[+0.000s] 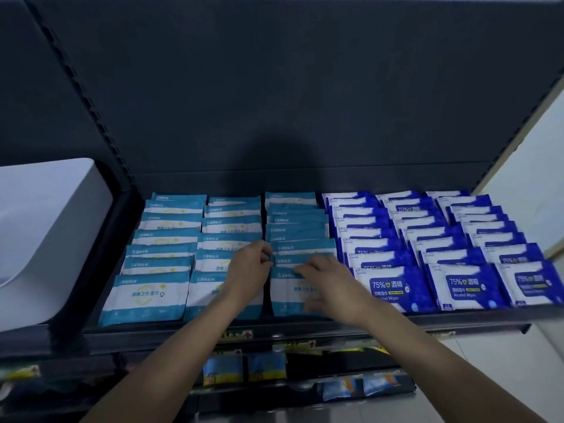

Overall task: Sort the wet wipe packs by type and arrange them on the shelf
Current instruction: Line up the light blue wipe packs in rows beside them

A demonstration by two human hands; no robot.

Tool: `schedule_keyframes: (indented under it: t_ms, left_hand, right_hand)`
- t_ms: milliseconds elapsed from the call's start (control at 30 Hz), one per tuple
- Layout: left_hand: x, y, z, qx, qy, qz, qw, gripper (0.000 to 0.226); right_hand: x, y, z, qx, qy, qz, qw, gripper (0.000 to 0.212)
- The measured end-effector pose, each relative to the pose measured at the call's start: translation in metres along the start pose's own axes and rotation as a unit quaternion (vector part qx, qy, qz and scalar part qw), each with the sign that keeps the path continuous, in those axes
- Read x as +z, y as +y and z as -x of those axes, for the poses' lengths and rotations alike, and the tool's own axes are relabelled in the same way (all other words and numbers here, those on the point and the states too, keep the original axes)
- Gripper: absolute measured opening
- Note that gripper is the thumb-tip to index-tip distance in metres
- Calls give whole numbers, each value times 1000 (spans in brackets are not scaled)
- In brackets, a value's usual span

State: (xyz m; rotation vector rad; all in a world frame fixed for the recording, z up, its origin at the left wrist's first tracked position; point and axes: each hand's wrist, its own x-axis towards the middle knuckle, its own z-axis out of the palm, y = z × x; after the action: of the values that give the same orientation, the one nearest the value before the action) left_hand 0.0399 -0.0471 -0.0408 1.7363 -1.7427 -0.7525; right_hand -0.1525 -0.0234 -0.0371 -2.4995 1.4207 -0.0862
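On the dark shelf (pixel 305 326), light-blue wet wipe packs (pixel 158 254) fill three overlapping rows on the left. Dark-blue "75%" alcohol wipe packs (pixel 457 282) fill three rows on the right. My left hand (pixel 248 267) pinches the left edge of a light-blue pack (pixel 300 260) near the front of the third row. My right hand (pixel 328 280) lies over the same row, its fingers curled on that pack's right part. The front pack (pixel 285 296) of this row is partly hidden under my right hand.
A white bin (pixel 45 239) stands on the neighbouring shelf to the left. The dark back panel (pixel 290 102) rises behind the packs. Lower shelves hold small blue-and-yellow packets (pixel 244 369). A pale wall and floor show at the right.
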Motion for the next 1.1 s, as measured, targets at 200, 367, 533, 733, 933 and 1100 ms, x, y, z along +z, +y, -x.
schedule_keyframes:
  t_ms: [200,367,533,733,933,1100]
  left_hand:
    - [-3,2,-7,-5,12,10,1000,16]
    - [-1,-2,-3,-1,5,7,1000,17]
    - [-4,10,-3,28,25,67,997,28]
    - [2,19,-12,-14,-54,176,983,38]
    - [5,17,-16,28,-60,111,992,31]
    - [0,19,-30,17,-16,127,992,29]
  right_hand:
    - [-10,0,-7,-16,-2,59,998,71]
    - [-3,2,2,-27,8,30,999,72]
    - [-3,7,-2,-6,75,-43,996,56]
    - [-10,19,-18,79,96,-41,991,51]
    - [-6,26,-18,100,96,-64,988,45]
    - [-17,35,-30,93,102,-77,987,30]
